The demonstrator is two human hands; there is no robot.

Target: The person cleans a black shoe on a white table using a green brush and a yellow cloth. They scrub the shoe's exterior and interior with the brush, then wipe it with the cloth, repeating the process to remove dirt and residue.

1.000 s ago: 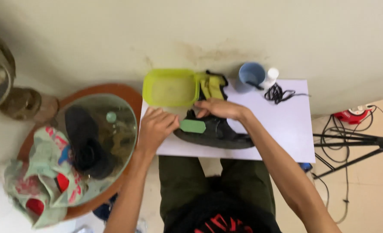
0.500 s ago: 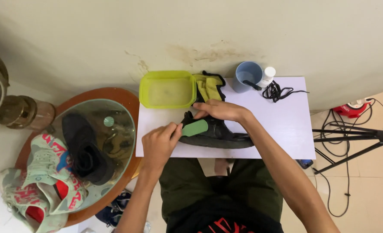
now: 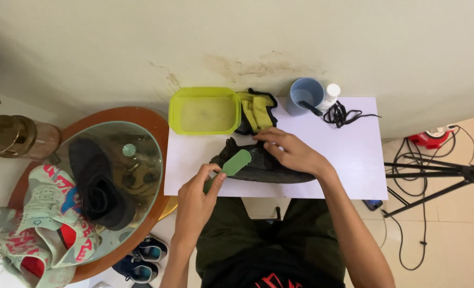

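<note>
Left hand [image 3: 197,193] pinching a flat, rounded green insole [image 3: 232,164] by its near end, angled over a black fabric shoe [image 3: 263,166]. Shoe lying on its side on the white tabletop [image 3: 349,154], pressed down by right hand [image 3: 286,152], fingers spread flat. Just behind: translucent lime plastic tub [image 3: 205,111], crumpled yellow cloth [image 3: 255,109].
</note>
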